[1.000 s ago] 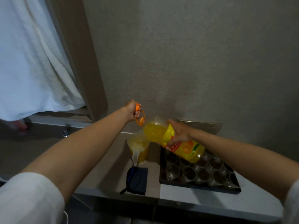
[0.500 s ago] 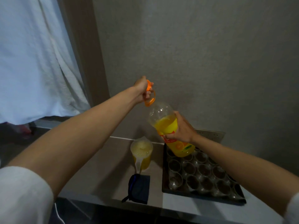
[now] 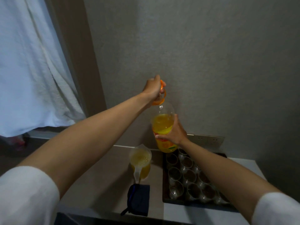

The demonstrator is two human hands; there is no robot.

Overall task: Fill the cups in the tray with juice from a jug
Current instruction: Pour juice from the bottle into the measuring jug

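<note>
Your left hand [image 3: 152, 88] grips orange handle [image 3: 162, 95] of upright juice bottle [image 3: 163, 127]; right hand [image 3: 174, 132] wraps bottle body. Jug [image 3: 140, 163] beside tray [image 3: 164, 192] on counter [image 3: 100, 184].

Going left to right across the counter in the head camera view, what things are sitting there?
Dark blue pouch near the front edge → clear jug holding juice, a little further right and behind the pouch → dark tray of clear cups, still unfilled.
</note>
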